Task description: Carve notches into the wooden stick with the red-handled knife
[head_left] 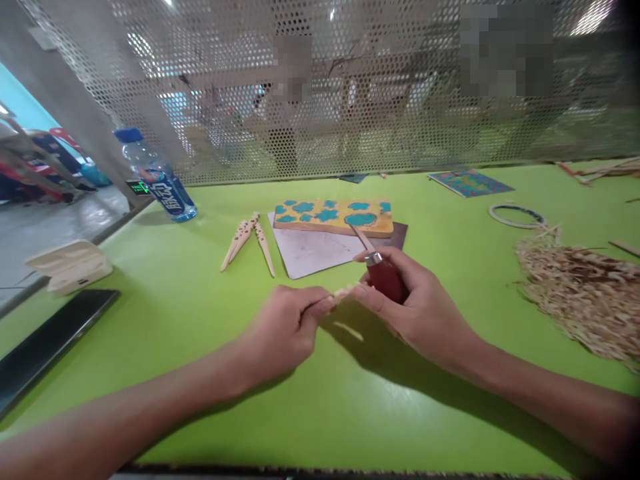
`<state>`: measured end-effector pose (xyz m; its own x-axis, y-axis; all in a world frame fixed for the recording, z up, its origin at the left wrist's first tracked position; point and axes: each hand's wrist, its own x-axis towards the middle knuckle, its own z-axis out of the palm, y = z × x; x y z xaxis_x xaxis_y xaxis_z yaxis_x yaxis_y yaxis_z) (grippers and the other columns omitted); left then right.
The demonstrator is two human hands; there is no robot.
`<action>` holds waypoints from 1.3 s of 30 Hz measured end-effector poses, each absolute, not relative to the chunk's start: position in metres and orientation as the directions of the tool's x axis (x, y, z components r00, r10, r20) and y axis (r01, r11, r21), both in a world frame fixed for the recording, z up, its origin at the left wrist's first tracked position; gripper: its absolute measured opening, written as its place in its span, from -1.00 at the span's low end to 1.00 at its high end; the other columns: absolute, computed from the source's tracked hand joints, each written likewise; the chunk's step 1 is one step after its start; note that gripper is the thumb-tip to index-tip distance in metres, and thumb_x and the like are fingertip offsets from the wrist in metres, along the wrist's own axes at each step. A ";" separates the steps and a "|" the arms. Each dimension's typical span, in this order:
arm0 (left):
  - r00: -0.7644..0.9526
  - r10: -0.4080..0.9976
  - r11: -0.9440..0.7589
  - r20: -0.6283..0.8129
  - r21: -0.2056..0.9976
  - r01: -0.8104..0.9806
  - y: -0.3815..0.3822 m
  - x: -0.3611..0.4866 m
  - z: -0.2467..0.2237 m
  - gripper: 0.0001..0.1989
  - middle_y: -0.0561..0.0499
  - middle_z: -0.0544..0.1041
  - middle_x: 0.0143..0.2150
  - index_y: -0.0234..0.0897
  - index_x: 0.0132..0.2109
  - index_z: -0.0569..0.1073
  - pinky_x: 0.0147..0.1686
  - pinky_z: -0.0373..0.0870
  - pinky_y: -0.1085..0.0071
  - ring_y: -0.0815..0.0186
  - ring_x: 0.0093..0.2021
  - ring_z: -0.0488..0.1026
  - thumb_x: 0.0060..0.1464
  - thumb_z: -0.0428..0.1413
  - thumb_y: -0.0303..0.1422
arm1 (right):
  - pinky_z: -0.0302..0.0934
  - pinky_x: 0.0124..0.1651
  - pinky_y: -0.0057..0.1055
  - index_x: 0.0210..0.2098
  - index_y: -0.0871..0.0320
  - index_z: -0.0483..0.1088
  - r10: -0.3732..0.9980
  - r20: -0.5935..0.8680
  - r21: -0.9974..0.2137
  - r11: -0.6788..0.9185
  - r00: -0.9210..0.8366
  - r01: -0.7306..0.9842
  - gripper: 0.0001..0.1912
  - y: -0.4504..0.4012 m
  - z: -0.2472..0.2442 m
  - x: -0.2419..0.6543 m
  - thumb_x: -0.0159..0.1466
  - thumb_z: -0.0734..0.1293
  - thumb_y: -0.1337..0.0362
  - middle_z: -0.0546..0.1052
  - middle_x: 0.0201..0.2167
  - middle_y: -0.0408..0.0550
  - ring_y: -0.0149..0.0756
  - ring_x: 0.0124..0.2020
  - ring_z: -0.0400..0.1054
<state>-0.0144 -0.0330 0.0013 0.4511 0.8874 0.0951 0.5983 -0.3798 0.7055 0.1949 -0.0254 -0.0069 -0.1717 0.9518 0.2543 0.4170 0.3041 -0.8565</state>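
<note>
My left hand (pixel 285 327) is closed, its thumb and forefinger pinching one end of a small pale carved wooden piece (pixel 343 294). The fingers of my right hand (pixel 420 303) wrap round the dark red handle of a carving knife (pixel 387 279), whose blade points up and away to the left. My right thumb also touches the other end of the wooden piece, so it spans the gap between both hands, just above the table. Beyond them, a yellow wooden block with blue patches (pixel 333 219) lies on a pale sheet (pixel 315 250). Several carved, notched wooden sticks (pixel 245 240) lie to its left.
A heap of wood shavings (pixel 580 287) and a ring-shaped roll (pixel 518 215) lie on the right of the green table (pixel 190 307). A patterned card (pixel 471 182) is behind. On the left are a water bottle (pixel 160 177), an opened earbud case (pixel 73 265) and a phone (pixel 50 343). A perforated metal screen (pixel 225 100) stands behind.
</note>
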 end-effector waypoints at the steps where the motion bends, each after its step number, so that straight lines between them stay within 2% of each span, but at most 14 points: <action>1: 0.487 0.869 -0.404 0.087 0.693 0.597 -0.033 -0.015 0.003 -0.64 0.12 0.29 -0.57 -0.33 -0.44 0.38 -0.50 0.05 0.45 0.45 -0.54 0.15 0.35 -0.03 -0.35 | 0.22 -0.36 -0.39 -0.17 0.13 0.42 0.953 0.229 -0.855 0.294 -0.198 0.427 -0.68 -0.025 -0.005 0.195 0.28 0.41 0.01 0.49 -0.39 -0.12 -0.32 -0.41 0.31; 4: 0.525 0.851 -0.386 0.011 0.692 0.610 -0.025 -0.022 0.013 -0.66 0.08 0.39 -0.56 -0.33 -0.40 0.49 -0.51 0.10 0.46 0.44 -0.54 0.23 0.33 0.02 -0.32 | 0.12 -0.51 -0.44 -0.35 0.12 0.38 0.974 0.108 -0.882 0.185 -0.197 0.433 -0.67 -0.024 -0.003 0.197 0.28 0.41 -0.01 0.40 -0.57 -0.20 -0.40 -0.57 0.23; 7: 0.357 0.931 -0.155 -0.074 0.806 0.572 -0.009 -0.038 0.026 -0.82 0.03 0.55 -0.50 -0.33 -0.23 0.63 -0.55 0.20 0.50 0.43 -0.57 0.34 0.13 0.26 -0.29 | 0.00 -0.64 -0.48 -0.35 0.11 0.35 0.992 -0.044 -0.952 -0.006 -0.118 0.307 -0.64 -0.024 -0.003 0.197 0.31 0.39 -0.06 0.29 -0.74 -0.31 -0.47 -0.73 0.10; 8: 0.311 0.945 -0.078 -0.099 0.856 0.510 -0.004 -0.043 0.029 -0.81 0.01 0.56 -0.51 -0.35 -0.22 0.64 -0.57 0.22 0.52 0.43 -0.58 0.36 0.05 0.33 -0.31 | -0.03 -0.66 -0.49 -0.35 0.11 0.35 0.988 -0.086 -0.965 -0.052 -0.124 0.256 -0.62 -0.025 -0.004 0.196 0.31 0.37 -0.08 0.26 -0.77 -0.33 -0.48 -0.76 0.07; 10: 0.204 0.978 -0.001 -0.045 0.975 0.220 0.005 -0.049 0.031 -0.77 -0.03 0.60 -0.46 -0.37 -0.26 0.62 -0.58 0.27 0.57 0.44 -0.53 0.44 -0.05 0.40 -0.34 | -0.06 -0.69 -0.51 -0.36 0.12 0.37 0.965 -0.173 -0.973 -0.136 -0.198 0.185 -0.60 -0.028 -0.004 0.192 0.32 0.36 -0.10 0.23 -0.80 -0.35 -0.50 -0.78 0.03; 12: 0.106 0.994 0.018 -0.014 0.999 -0.037 0.008 -0.049 0.029 -0.77 -0.07 0.66 -0.30 -0.37 -0.22 0.58 -0.50 0.38 0.61 0.46 -0.46 0.50 -0.04 0.39 -0.39 | -0.08 -0.71 -0.50 -0.33 0.13 0.38 0.902 -0.280 -0.952 -0.217 -0.329 0.216 -0.60 -0.032 -0.004 0.189 0.32 0.37 -0.10 0.29 -0.75 -0.33 -0.51 -0.79 0.02; 13: 0.100 0.995 0.018 -0.009 0.996 -0.088 0.008 -0.048 0.027 -0.78 -0.07 0.65 -0.28 -0.38 -0.21 0.57 -0.50 0.38 0.64 0.50 -0.47 0.48 0.00 0.37 -0.40 | -0.07 -0.72 -0.49 -0.32 0.13 0.38 0.868 -0.313 -0.939 -0.221 -0.385 0.263 -0.60 -0.033 -0.004 0.188 0.33 0.35 -0.10 0.35 -0.69 -0.30 -0.51 -0.78 0.04; 15: 0.129 0.992 -0.007 0.017 0.997 -0.075 0.006 -0.043 0.022 -0.81 -0.03 0.62 -0.34 -0.41 -0.18 0.55 -0.58 0.28 0.69 0.56 -0.53 0.41 0.11 0.31 -0.38 | 0.02 -0.64 -0.47 -0.29 0.12 0.37 0.851 -0.272 -0.920 -0.093 -0.449 0.381 -0.62 -0.036 -0.002 0.189 0.39 0.28 -0.08 0.48 -0.54 -0.21 -0.49 -0.70 0.15; 17: 0.155 0.986 -0.064 0.060 0.998 0.022 0.004 -0.039 0.020 -0.84 0.03 0.56 -0.41 -0.43 -0.19 0.51 -0.63 0.20 0.71 0.60 -0.58 0.33 0.20 0.24 -0.37 | 0.08 -0.51 -0.45 -0.24 0.12 0.40 0.864 -0.117 -0.864 0.155 -0.489 0.480 -0.63 -0.037 -0.001 0.193 0.46 0.19 -0.04 0.52 -0.45 -0.16 -0.43 -0.58 0.25; 19: 0.159 0.983 -0.112 0.092 0.987 0.116 0.003 -0.037 0.020 -0.85 0.06 0.52 -0.44 -0.42 -0.23 0.46 -0.66 0.17 0.69 0.61 -0.62 0.29 0.26 0.18 -0.38 | 0.08 -0.42 -0.42 -0.19 0.10 0.43 0.837 -0.001 -0.759 0.356 -0.547 0.546 -0.65 -0.036 0.000 0.198 0.49 0.15 0.03 0.51 -0.44 -0.16 -0.39 -0.49 0.28; 22: 0.183 0.980 -0.111 0.077 0.977 0.180 0.001 -0.036 0.022 -0.88 0.08 0.53 -0.44 -0.37 -0.17 0.38 -0.67 0.23 0.65 0.55 -0.62 0.35 0.23 0.18 -0.42 | 0.05 -0.38 -0.38 -0.17 0.09 0.47 0.758 0.008 -0.654 0.497 -0.653 0.570 -0.68 -0.038 0.002 0.202 0.50 0.14 0.13 0.52 -0.45 -0.14 -0.35 -0.48 0.29; 25: 0.254 0.967 -0.065 0.012 0.977 0.201 -0.001 -0.036 0.024 -0.77 0.08 0.57 -0.46 -0.31 -0.09 0.30 -0.64 0.30 0.62 0.48 -0.60 0.41 0.18 0.21 -0.47 | 0.04 -0.36 -0.34 -0.17 0.08 0.49 0.714 -0.004 -0.604 0.556 -0.700 0.570 -0.70 -0.044 0.004 0.201 0.49 0.14 0.19 0.56 -0.44 -0.11 -0.30 -0.45 0.36; 33: 0.309 0.951 -0.062 -0.016 0.969 0.241 0.000 -0.038 0.028 -0.76 0.08 0.57 -0.46 -0.29 -0.10 0.25 -0.65 0.28 0.63 0.53 -0.65 0.35 0.20 0.18 -0.49 | 0.04 -0.39 -0.31 -0.26 0.06 0.48 0.728 0.027 -0.527 0.593 -0.685 0.609 -0.69 -0.050 0.005 0.206 0.48 0.16 0.18 0.62 -0.36 -0.04 -0.25 -0.42 0.44; 39: 0.326 0.944 -0.041 -0.037 0.972 0.231 0.001 -0.040 0.027 -0.69 0.08 0.60 -0.46 -0.25 -0.12 0.19 -0.69 0.30 0.64 0.50 -0.67 0.39 0.15 0.21 -0.51 | 0.03 -0.40 -0.29 -0.28 0.05 0.45 0.718 0.001 -0.492 0.606 -0.696 0.625 -0.69 -0.053 0.006 0.208 0.48 0.14 0.18 0.59 -0.42 -0.08 -0.25 -0.47 0.42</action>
<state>-0.0404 0.0008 0.0272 0.3264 0.9445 -0.0374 0.2313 -0.0415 0.9720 0.2079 -0.0529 0.0058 -0.6961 0.7179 0.0011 0.6246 0.6064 -0.4920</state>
